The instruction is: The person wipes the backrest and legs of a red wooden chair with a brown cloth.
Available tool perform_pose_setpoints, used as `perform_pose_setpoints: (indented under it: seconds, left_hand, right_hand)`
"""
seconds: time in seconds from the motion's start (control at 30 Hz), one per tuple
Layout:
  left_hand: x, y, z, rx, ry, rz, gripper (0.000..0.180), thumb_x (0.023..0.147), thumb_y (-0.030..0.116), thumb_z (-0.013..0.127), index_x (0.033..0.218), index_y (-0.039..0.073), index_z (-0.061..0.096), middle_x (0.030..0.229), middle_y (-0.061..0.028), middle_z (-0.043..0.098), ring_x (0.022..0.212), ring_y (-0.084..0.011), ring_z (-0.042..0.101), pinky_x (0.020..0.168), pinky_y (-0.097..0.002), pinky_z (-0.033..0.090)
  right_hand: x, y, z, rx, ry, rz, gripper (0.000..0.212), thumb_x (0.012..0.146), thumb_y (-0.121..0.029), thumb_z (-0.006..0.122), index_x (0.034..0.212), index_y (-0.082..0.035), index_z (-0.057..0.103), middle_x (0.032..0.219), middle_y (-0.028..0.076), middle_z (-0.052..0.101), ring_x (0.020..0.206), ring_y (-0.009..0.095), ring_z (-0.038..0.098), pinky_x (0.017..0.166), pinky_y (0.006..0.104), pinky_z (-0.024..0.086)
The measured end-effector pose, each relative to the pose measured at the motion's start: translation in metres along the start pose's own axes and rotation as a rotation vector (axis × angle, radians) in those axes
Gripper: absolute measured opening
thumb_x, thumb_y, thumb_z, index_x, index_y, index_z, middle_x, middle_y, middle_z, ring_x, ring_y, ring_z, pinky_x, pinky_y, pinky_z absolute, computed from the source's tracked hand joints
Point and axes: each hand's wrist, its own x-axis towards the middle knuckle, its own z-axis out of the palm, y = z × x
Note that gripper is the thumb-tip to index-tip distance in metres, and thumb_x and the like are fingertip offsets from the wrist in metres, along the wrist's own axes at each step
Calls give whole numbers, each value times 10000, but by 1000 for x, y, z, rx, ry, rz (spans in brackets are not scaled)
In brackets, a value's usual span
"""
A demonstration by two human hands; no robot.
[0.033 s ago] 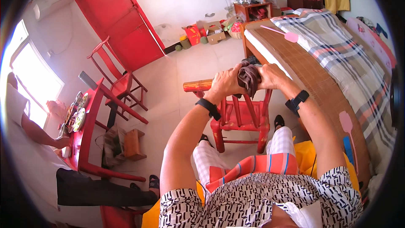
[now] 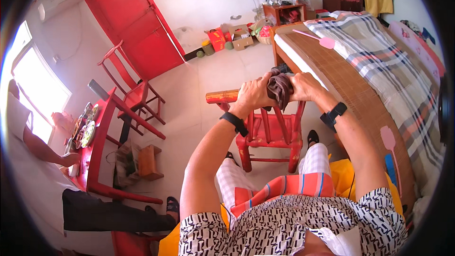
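A bunched dark brown cloth (image 2: 279, 87) hangs between my two hands at the top rail of a small red chair (image 2: 269, 128). My left hand (image 2: 255, 94) is closed on the cloth's left side, next to the rail's worn, yellowish left end (image 2: 222, 96). From the other side, my right hand (image 2: 307, 85) grips the cloth with its fingers wrapped round behind. The fingertips of both hands are mostly hidden. Red paint on the chair's seat and legs is chipped. It stands just ahead of my knees.
On the left, a person (image 2: 35, 161) reaches over a red table (image 2: 100, 149) holding dishes. A red high-backed chair (image 2: 135, 99) stands behind it. At right is a bed (image 2: 341, 71) with a checked blanket (image 2: 374, 61) and pink fly swatters (image 2: 388, 137). Boxes (image 2: 242, 38) line the far wall.
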Motion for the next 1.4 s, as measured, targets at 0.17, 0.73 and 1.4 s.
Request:
perform_pose_setpoints:
  seconds: [0.17, 0.73, 1.4]
  left_hand:
    - [-14, -6, 12, 95, 250, 154, 983, 552, 385, 839, 1381, 65, 419, 1026, -162, 608, 946, -355, 621, 852, -450, 476]
    - [-10, -4, 22, 89, 326, 96, 945, 520, 307, 857, 1336, 91, 430, 1073, -123, 606, 1038, -314, 602, 885, -450, 446]
    - [-25, -73, -15, 203, 57, 19, 517, 618, 442, 855, 981, 138, 648, 785, -132, 702, 752, -350, 686, 684, -473, 535]
  right_hand:
    - [3, 2, 6, -84, -6, -14, 442, 662, -426, 741, 771, -4, 667, 702, 230, 660, 694, 391, 671, 670, 466, 547]
    - [26, -17, -23, 626, 247, 26, 567, 831, -260, 697, 1293, 27, 535, 1158, 258, 636, 1023, 346, 645, 898, 394, 505]
    - [29, -43, 33, -9, 106, 13, 774, 754, -636, 680, 1315, -116, 558, 1198, 183, 586, 1074, 404, 585, 862, 492, 529]
